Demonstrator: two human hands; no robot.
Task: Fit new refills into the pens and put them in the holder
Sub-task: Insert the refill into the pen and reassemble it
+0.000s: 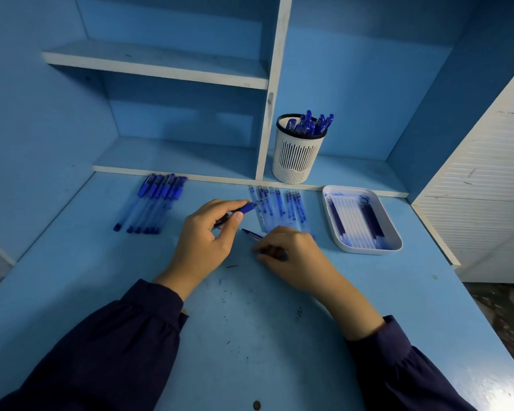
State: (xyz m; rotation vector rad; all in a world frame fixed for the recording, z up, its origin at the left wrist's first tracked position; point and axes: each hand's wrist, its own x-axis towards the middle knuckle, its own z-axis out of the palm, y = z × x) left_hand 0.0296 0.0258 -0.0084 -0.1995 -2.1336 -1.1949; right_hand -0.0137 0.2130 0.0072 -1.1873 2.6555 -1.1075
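Blue laminate, scuffed and speckled with ink, covers the desk [250, 321] in the head view. The job looks roughly half done. The holder [298, 155], a white slotted plastic cup at 1 o'clock, already bristles with finished pens [309, 124]. About six waiting pens [152, 203], with clear barrels and blue caps, lie side by side at 10 o'clock.

At 12 o'clock, just beyond the hands, lies a fan of loose refills [276, 206]: thin translucent tubes smeared with ink. I cannot tell whether they are spent or new. A shallow white tray [368, 250] with rounded corners and ink stains sits at 3 o'clock. It holds more tubes, a few of them dark with ink.

The left hand [202, 232] curls its fingers and pinches a pen front [244, 208] by its blue grip, tip aimed at 2 o'clock. The right hand [291, 253] bends its fingers down over a slim piece [251, 234] resting on the desk. It could be a barrel or a refill, since the blur hides which. The two parts are near each other but not yet joined.
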